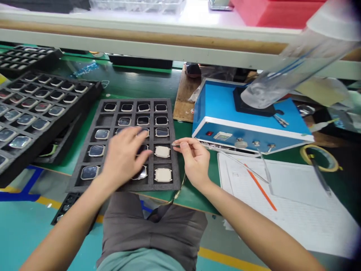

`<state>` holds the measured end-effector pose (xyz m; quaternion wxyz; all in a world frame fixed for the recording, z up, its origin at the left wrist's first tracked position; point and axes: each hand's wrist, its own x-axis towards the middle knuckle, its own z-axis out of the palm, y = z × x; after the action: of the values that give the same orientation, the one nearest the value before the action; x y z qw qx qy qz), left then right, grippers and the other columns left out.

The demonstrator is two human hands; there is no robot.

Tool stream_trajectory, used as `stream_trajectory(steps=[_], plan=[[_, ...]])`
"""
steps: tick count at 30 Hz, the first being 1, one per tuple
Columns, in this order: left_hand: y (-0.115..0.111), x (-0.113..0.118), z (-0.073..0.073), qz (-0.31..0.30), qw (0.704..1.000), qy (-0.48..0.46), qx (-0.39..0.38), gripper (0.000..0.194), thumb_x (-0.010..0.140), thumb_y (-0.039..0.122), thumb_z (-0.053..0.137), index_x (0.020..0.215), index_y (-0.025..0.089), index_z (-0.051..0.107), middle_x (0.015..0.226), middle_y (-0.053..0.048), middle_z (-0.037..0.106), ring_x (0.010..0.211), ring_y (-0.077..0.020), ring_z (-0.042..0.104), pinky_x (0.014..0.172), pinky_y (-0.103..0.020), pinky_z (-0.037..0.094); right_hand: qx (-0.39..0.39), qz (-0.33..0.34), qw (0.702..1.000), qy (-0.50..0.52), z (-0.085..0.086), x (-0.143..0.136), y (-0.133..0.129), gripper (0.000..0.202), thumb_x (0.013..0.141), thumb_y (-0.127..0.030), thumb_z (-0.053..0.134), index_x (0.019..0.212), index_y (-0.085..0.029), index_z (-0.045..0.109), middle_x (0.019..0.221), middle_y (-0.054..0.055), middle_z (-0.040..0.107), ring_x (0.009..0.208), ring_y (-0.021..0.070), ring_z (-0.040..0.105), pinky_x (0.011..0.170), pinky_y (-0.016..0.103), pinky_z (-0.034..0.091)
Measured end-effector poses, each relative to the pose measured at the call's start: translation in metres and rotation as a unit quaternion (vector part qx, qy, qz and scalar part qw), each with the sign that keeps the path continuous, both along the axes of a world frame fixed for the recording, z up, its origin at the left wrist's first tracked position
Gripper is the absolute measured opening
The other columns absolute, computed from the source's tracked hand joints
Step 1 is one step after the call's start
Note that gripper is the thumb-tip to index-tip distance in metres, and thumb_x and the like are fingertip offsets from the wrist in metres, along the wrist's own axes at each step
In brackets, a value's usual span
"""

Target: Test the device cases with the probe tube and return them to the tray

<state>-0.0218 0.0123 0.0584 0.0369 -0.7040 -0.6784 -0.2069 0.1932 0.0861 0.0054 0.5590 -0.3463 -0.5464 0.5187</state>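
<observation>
A dark foam tray (176, 165) lies in front of me, its compartments holding square watch bodies. Most show dark glass faces; a pale watch body (163, 175) sits at the near right corner, another pale one just behind it. My left hand (124, 152) hovers over the middle columns, fingers spread and slightly blurred, hiding several compartments. Just off the tray's right edge, my right hand (196, 160) pinches a slender tool (175, 145) whose small tip points left. A thin tube (239, 162) trails from near this hand toward the blue control box (214, 124).
Stacked foam trays (50, 124) of watch bodies stand at the left. Papers (296, 195) with an orange stick (261, 188) lie at right, near a tape roll (320, 158). A clear cylinder (293, 64) leans above the box. A shelf edge (141, 43) crosses the back.
</observation>
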Motion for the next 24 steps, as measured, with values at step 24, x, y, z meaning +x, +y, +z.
stream_trajectory(steps=[24], plan=[[0.090,0.043,0.015,-0.141,0.974,0.080,-0.159,0.018,0.094,0.020,0.070,0.108,0.010,0.075,0.112,-0.018,0.076,0.114,-0.0334,0.070,0.098,-0.043,0.056,0.068,-0.078,0.992,-0.065,-0.003,0.003,0.011,0.026,0.103,-0.045,0.059,0.106,-0.022,0.070,0.098,0.005,0.073,0.080,0.0160,0.073,0.075,0.033,0.062]])
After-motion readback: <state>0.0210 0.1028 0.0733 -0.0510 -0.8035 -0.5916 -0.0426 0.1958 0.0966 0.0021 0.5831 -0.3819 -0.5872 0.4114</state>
